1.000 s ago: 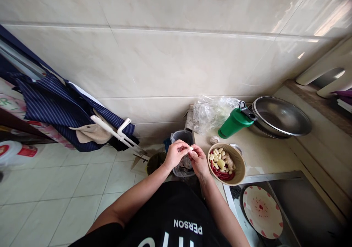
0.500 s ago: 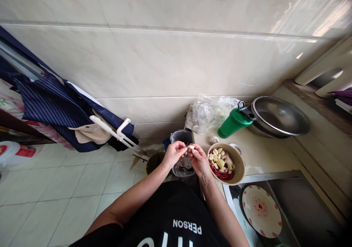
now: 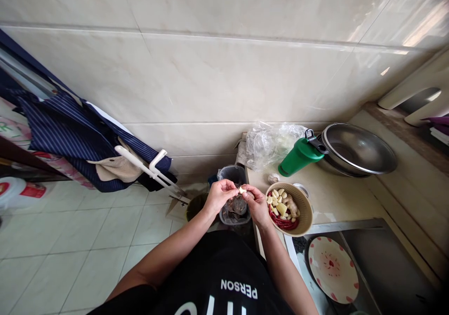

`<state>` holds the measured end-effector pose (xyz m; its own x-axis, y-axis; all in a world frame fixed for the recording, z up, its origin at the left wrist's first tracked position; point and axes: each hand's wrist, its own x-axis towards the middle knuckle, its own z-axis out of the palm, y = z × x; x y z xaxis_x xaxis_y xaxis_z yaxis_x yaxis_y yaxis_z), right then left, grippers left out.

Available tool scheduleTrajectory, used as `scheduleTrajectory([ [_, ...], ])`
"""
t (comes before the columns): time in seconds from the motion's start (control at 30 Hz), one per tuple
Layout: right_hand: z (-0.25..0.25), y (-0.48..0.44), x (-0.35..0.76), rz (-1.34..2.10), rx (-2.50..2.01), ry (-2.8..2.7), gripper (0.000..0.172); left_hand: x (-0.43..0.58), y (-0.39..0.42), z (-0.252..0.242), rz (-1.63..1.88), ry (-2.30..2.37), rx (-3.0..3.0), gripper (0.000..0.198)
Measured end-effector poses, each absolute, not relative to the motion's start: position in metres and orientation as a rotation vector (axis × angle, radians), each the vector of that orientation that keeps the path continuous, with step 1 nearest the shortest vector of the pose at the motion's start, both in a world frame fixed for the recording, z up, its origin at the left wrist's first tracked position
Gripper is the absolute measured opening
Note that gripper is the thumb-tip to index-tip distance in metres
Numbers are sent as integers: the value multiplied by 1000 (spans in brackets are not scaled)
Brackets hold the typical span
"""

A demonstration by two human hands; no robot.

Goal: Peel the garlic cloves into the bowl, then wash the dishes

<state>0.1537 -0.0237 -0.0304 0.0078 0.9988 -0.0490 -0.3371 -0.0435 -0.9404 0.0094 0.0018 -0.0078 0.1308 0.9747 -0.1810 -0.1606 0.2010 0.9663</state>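
L hand (image 3: 221, 197) & R hand (image 3: 258, 206) grips pinch garlic clove (image 3: 242, 190) over bin (image 3: 232, 172); basket (image 3: 306, 205) nr R, btl (image 3: 296, 157) beyond.

We hold our two bare hands close together in front of our torso, the left hand (image 3: 222, 196) and the right hand (image 3: 258, 206) meeting at the fingertips. On each side, thumb and index finger press in a pinch, with the other fingers curled, partly hidden. Our left forearm (image 3: 177, 245) slants up and inward from a bent elbow (image 3: 147, 276), while our right forearm (image 3: 285, 268) rises from the lower edge of view, leaning inward. Our left wrist (image 3: 209, 210) and right wrist (image 3: 264, 227) stay well apart, so our arms converge toward the joined fingertips.
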Motion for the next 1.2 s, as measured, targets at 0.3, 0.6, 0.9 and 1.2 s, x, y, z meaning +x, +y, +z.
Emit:
scheduleTrajectory([
  [0.3, -21, -23, 160, 1364, -1038, -1067, 16, 6, 0, -3, 1036, 1071, 1095, 13],
  [0.6, -19, -27, 145, 1446, -990, -956, 26, 14, 2, -5, 1165, 1130, 939, 14],
  [0.9, -17, -24, 139, 1477, -927, -706, 21, 17, 1, 0, 1161, 1114, 843, 16],
  [1.2, 9, -22, 184, 1233, -1208, -769, 28, 16, -2, -21, 1004, 1192, 1281, 5],
])
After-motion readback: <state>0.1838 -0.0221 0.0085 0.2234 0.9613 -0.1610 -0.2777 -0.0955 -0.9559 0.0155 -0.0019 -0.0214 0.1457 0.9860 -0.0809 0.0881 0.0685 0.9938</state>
